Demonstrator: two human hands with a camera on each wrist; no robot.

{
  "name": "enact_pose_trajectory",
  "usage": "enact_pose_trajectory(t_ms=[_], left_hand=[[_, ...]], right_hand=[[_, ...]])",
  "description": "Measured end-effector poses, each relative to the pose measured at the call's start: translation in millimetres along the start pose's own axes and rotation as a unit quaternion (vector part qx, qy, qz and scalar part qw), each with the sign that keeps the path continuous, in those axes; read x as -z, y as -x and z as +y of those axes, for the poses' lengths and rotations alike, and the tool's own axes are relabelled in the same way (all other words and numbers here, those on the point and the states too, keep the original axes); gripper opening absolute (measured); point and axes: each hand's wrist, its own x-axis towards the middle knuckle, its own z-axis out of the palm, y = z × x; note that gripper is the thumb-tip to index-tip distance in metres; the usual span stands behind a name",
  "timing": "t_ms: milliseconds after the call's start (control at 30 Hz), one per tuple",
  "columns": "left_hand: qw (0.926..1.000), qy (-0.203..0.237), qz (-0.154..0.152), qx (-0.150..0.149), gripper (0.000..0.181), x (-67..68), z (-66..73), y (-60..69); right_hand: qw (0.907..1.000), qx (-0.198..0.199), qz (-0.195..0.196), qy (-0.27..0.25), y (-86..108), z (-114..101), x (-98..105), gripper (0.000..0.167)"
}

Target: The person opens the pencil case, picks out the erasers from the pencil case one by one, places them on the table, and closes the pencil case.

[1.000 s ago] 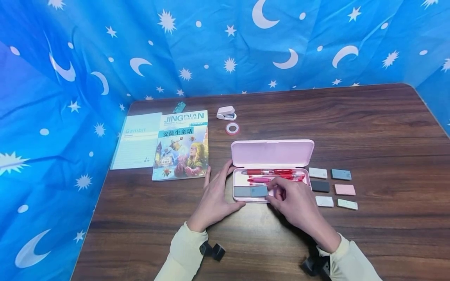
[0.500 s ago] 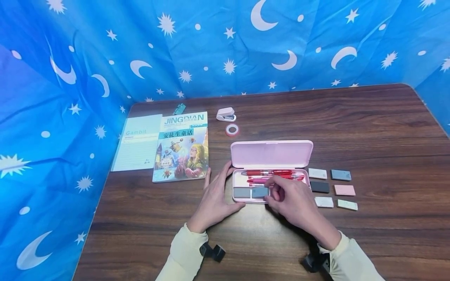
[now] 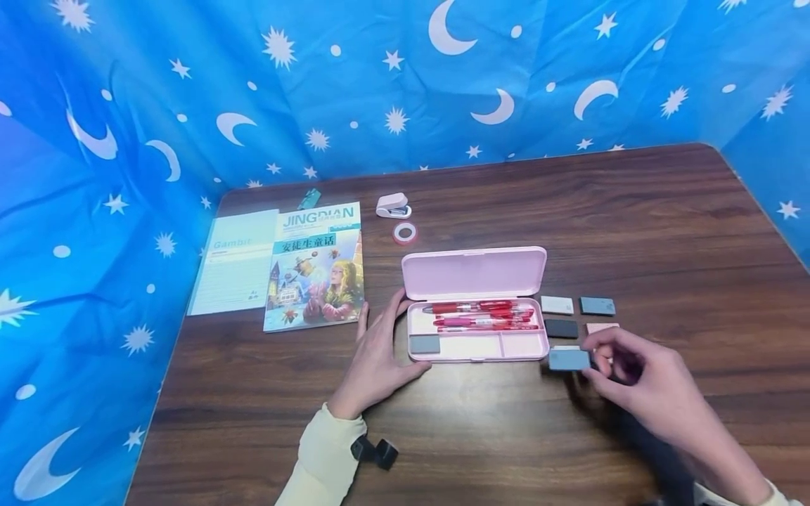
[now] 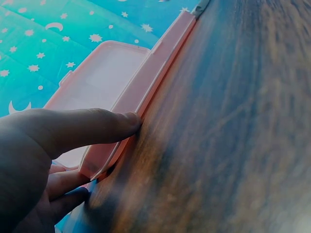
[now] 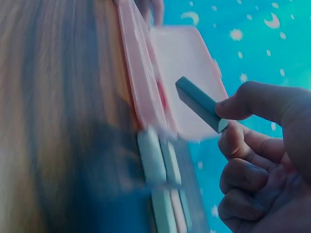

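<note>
An open pink pencil case (image 3: 474, 274) lies on the table with its lid tipped back. Several red pens (image 3: 481, 307) and a grey eraser (image 3: 425, 344) are inside. My left hand (image 3: 376, 358) holds the case at its left end, thumb (image 4: 114, 124) against the front wall and fingers round the side. Off the case's front right corner, my right hand (image 3: 658, 386) pinches a blue eraser (image 3: 568, 360) between thumb and fingers, raised above the table. In the right wrist view the eraser (image 5: 199, 102) shows edge-on. Beneath it a white eraser is mostly hidden.
Right of the case lie a white eraser (image 3: 557, 305), a blue-grey one (image 3: 598, 306), a black one (image 3: 561, 328) and a partly covered pink one (image 3: 601, 327). Behind stand a white stapler (image 3: 394, 205) and a tape roll (image 3: 405, 233). A book (image 3: 313, 281) overlaps a notebook (image 3: 230, 267) leftward.
My right hand has lifted the blue eraser out of the case's front compartment and carried it right, past the case's end. The left hand keeps its place on the case.
</note>
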Motion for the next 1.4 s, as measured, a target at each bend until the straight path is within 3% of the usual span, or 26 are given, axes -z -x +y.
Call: enact_pose_trajectory(t_ms=[267,500,867,1000,1100,1233,1400], left_hand=[[1.0000,0.001,-0.002,0.001,0.117,0.2,-0.2,0.6],[1.0000,0.000,-0.004,0.004,0.119,0.1,-0.4,0.7],[1.0000,-0.001,-0.002,-0.002,0.120,-0.4,0.0,0.4],[1.0000,-0.003,-0.006,0.002,0.118,0.6,-0.4,0.3],[1.0000,0.000,-0.005,0.001,0.117,0.9,-1.3,0.3],[1.0000,0.000,-0.001,-0.003,0.118,0.1,-2.4,-0.3],[1.0000,-0.002,-0.002,-0.002,0.116,-1.3,-1.5,-0.7]], right_hand=[[0.9957,-0.083,-0.017,0.036,26.2,34,27,0.029],[0.9919,-0.114,-0.027,0.050,36.2,46,29,0.024],[0.9917,-0.082,-0.004,0.100,37.5,52,22,0.028],[0.9888,-0.076,0.001,0.128,32.5,43,22,0.028],[0.9913,-0.049,0.021,0.120,21.7,27,17,0.027],[0.9962,0.025,0.032,0.077,-3.7,-1,-6,0.023],[0.9961,0.072,-0.031,0.039,-37.2,-35,-51,0.014]])
